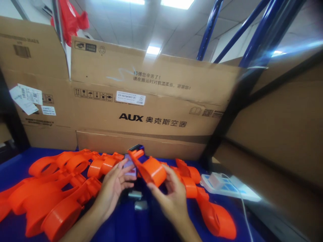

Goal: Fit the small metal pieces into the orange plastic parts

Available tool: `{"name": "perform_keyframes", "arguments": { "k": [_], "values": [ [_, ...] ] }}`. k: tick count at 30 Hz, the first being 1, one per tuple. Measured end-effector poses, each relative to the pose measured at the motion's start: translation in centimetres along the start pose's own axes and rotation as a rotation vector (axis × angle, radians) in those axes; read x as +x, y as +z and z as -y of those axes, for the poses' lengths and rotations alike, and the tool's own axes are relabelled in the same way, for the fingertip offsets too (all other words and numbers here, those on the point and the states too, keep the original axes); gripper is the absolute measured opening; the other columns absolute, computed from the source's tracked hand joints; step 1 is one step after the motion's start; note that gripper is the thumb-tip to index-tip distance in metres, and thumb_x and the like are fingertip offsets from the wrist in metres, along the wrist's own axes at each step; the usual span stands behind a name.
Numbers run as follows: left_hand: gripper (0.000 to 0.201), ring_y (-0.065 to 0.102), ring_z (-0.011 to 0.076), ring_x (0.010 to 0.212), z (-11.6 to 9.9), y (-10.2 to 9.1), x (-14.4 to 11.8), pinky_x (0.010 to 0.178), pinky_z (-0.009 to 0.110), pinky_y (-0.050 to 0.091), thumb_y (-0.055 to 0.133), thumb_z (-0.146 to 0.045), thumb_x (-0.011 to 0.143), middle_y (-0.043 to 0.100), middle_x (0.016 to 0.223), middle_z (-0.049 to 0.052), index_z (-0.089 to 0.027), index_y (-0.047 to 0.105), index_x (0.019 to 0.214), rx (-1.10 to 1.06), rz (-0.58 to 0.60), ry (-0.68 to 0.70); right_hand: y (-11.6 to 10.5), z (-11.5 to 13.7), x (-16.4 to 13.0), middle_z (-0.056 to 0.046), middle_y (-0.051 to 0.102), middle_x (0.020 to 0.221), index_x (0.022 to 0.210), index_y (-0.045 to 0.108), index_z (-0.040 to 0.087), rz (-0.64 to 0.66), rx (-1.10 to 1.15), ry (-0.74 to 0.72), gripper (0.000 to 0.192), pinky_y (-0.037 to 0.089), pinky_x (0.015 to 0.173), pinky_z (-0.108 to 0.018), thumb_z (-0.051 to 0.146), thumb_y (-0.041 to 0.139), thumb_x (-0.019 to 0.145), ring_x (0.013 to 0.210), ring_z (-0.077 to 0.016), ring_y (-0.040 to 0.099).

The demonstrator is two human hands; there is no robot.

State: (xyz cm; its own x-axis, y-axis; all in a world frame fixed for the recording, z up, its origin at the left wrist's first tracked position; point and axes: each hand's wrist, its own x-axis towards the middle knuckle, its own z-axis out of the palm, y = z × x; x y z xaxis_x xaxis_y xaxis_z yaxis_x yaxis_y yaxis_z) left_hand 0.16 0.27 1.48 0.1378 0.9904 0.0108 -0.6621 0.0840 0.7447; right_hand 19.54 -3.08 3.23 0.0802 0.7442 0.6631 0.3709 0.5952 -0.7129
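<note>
I hold an orange plastic part (151, 169) over the blue desk (131, 225), just in front of the AUX carton (151, 111) that stands as a wall behind it. My right hand (174, 196) grips it from below, fingers curled round its smooth drum-shaped end; its long axis runs from that drum up and left to a narrow forked tip, which points at the carton. My left hand (113, 186) is just left of the part, fingers closed loosely on a small purple-faced piece (130, 168) that touches the part's thin end, so the left hand is nearer the tip and the right nearer the drum. More orange parts (55, 188), glossy and ring-ended, lie heaped left of the carton's middle. Two small grey metal pieces (137, 200) rest on the desk between my wrists. A white power strip (222, 185) lies towards the carton's right end.
</note>
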Motion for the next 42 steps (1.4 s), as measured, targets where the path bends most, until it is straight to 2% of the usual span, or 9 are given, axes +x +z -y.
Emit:
{"name": "perform_keyframes", "arguments": {
  "k": [2,5,9,11,16,26,33,38,42],
  "values": [
    [0.059,0.072,0.0227,0.077,-0.1,0.1,-0.2,0.062,0.032,0.058,0.07,-0.047,0.084,0.072,0.112,0.018,-0.016,0.055,0.131,0.033,0.008,0.031,-0.1,-0.6,0.8,-0.013,0.073,0.107,0.136,0.048,0.018,-0.144,0.08,0.111,0.062,0.06,0.084,-0.041,0.041,0.072,0.084,0.094,-0.0275,0.073],
    [0.052,0.068,0.0184,0.067,-0.1,0.1,-0.3,0.053,0.026,0.052,0.069,-0.05,0.084,0.073,0.092,0.01,-0.016,0.058,0.122,0.075,-0.021,0.088,-0.8,-1.6,2.3,-0.012,0.075,0.099,0.154,0.021,0.018,-0.235,0.13,0.205,0.084,0.061,0.077,-0.043,0.045,0.066,0.089,0.085,-0.0271,0.074],
    [0.039,0.059,0.0126,0.055,0.1,-0.2,-0.2,0.047,0.022,0.045,0.073,-0.049,0.08,0.068,0.075,0.002,-0.018,0.062,0.1,0.068,-0.052,0.135,-1.7,-3.6,3.4,-0.015,0.072,0.114,0.137,0.051,0.015,-0.207,-0.091,0.196,0.062,0.059,0.082,-0.045,0.05,0.065,0.087,0.096,-0.0305,0.071],
    [0.037,0.058,0.0116,0.053,0.0,-0.3,-0.2,0.047,0.022,0.044,0.075,-0.048,0.078,0.067,0.073,0.001,-0.018,0.062,0.096,0.056,-0.064,0.146,-1.7,-4.5,3.4,-0.015,0.072,0.113,0.131,0.057,0.015,-0.21,-0.22,0.176,0.058,0.057,0.082,-0.045,0.051,0.066,0.086,0.096,-0.0308,0.07],
    [0.035,0.055,0.01,0.049,-0.2,-0.3,-0.5,0.046,0.022,0.043,0.075,-0.046,0.078,0.064,0.069,-0.002,-0.019,0.063,0.098,0.083,-0.082,0.217,-1.0,-5.0,3.3,-0.012,0.074,0.1,0.132,0.057,0.015,-0.187,-0.404,0.19,0.057,0.055,0.075,-0.041,0.053,0.061,0.088,0.078,-0.0276,0.07],
    [0.03,0.053,0.0092,0.048,0.3,-0.4,-0.3,0.045,0.021,0.042,0.073,-0.044,0.081,0.061,0.068,-0.003,-0.019,0.06,0.09,0.135,-0.064,0.203,-1.0,-4.7,3.6,-0.012,0.073,0.109,0.132,0.055,0.017,-0.188,-0.523,0.207,0.057,0.051,0.077,-0.036,0.054,0.057,0.088,0.088,-0.0275,0.07],
    [0.028,0.053,0.0089,0.049,0.1,-0.2,-0.3,0.045,0.02,0.041,0.072,-0.043,0.082,0.061,0.067,-0.003,-0.019,0.059,0.09,0.141,-0.051,0.203,-0.3,-5.8,3.7,-0.007,0.075,0.087,0.137,0.05,0.017,-0.063,-0.562,0.188,0.058,0.049,0.063,-0.033,0.052,0.055,0.09,0.058,-0.0227,0.065],
    [0.028,0.053,0.0091,0.049,0.1,0.0,-0.6,0.045,0.021,0.041,0.072,-0.043,0.081,0.061,0.067,-0.003,-0.019,0.059,0.089,0.135,-0.055,0.2,-0.1,-6.8,4.1,-0.006,0.074,0.081,0.136,0.048,0.018,-0.024,-0.551,0.181,0.057,0.048,0.058,-0.031,0.052,0.054,0.09,0.06,-0.0244,0.067],
    [0.028,0.052,0.009,0.049,0.0,0.1,-0.9,0.045,0.021,0.04,0.072,-0.043,0.081,0.061,0.067,-0.003,-0.019,0.059,0.088,0.138,-0.054,0.197,0.1,-7.5,4.1,-0.008,0.074,0.097,0.132,0.048,0.021,0.021,-0.526,0.137,0.052,0.052,0.067,-0.033,0.049,0.055,0.09,0.078,-0.0263,0.072]
  ]
}}
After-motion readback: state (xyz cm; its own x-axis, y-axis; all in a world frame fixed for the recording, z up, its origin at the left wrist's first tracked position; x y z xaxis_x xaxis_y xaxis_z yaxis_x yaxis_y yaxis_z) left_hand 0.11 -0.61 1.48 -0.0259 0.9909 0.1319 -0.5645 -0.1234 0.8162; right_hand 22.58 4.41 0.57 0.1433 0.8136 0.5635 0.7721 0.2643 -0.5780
